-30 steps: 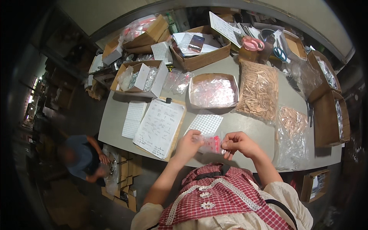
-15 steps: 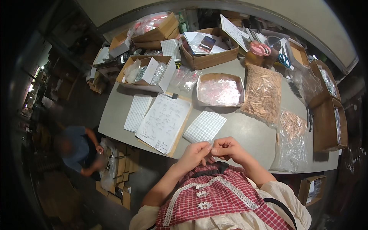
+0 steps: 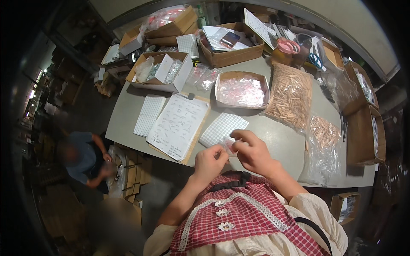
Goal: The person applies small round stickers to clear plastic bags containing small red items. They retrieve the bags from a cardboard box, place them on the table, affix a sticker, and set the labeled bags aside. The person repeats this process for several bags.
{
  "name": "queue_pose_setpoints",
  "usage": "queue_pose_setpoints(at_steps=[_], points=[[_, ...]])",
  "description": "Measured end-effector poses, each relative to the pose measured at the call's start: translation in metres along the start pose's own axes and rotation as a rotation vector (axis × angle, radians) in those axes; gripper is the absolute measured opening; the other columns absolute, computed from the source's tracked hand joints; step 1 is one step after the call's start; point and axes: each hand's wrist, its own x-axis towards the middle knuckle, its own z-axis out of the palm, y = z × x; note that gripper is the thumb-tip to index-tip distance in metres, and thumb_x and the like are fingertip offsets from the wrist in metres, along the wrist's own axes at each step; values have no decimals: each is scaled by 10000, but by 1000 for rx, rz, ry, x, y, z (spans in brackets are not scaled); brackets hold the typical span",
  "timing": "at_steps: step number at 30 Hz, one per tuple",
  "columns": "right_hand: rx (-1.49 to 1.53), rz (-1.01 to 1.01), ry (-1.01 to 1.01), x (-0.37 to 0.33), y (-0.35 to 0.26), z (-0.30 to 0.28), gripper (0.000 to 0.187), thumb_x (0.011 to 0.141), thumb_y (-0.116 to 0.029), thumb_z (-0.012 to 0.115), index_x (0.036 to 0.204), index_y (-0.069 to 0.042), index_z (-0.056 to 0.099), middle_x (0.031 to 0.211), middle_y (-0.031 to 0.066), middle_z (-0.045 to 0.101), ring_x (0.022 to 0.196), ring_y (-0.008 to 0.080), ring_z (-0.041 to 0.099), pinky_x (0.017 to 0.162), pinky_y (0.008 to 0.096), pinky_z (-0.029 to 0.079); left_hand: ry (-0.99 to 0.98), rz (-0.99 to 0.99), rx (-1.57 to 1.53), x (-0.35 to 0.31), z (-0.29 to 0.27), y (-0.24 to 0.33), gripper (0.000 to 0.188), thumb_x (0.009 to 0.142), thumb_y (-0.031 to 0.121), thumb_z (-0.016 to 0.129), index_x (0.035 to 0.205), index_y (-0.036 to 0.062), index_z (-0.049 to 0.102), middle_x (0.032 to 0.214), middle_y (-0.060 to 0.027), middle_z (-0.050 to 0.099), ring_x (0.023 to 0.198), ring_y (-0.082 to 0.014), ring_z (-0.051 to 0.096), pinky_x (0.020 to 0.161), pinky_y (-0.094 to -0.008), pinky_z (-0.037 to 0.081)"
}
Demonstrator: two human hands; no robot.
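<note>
Between my hands, just past the apron, is a small clear plastic bag (image 3: 229,146) with a pinkish tint. My left hand (image 3: 210,163) pinches its left side between thumb and fingertips. On the other side, my right hand (image 3: 254,152) has bent fingers over the bag's right edge, the index finger arched up; its fingertips are partly hidden. Behind the bag lies a white sheet of small round stickers (image 3: 222,127), partly covered by my right fingers. A white box (image 3: 217,91) full of similar clear, pink-edged bags stands farther back.
A clipboard with handwritten paper (image 3: 177,128) and another sticker sheet (image 3: 149,115) lie left. Bags of wooden pegs (image 3: 290,96) stand right. Cartons (image 3: 232,57) line the back, with a pink-lidded jar (image 3: 285,51) and blue scissors (image 3: 315,60). Another person (image 3: 83,160) works at lower left.
My hands have moved up and apart from their close pinch near the apron. The right hand now reaches over the sticker sheet, and the bag shows between them. The view has shifted slightly.
</note>
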Motion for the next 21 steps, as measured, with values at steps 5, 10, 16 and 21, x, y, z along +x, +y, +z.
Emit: queue_pose_setpoints(at_steps=[5,10,16,21], points=[[-223,76,-137,-16,11,17,204,790,-106,668,988,-75,709,1328,154,634,1104,349,636,917,422,519,-40,44,-25,6,19,-6,179,931,179,629,876,22,694,734,-99,726,663,-194,715,614,-314,526],[83,426,-386,-33,56,21,243,762,-52,639,992,-33,715,990,201,696,893,398,666,778,447,535,-295,149,93,48,19,-3,270,961,281,639,946,23,716,804,-142,724,734,-209,701,695,-360,537],[199,633,107,-51,68,0,276,792,11,595,1025,-34,737,920,200,695,818,374,680,737,391,542,-48,361,441,249,0,26,277,931,287,611,916,27,706,868,-181,722,837,-376,693,753,-462,531],[243,876,366,-88,77,7,265,810,4,586,1033,12,729,907,186,709,832,293,702,789,357,541,235,479,941,469,-6,46,457,812,265,731,1151,-20,616,1313,-271,561,1264,-421,505,1036,-519,420]])
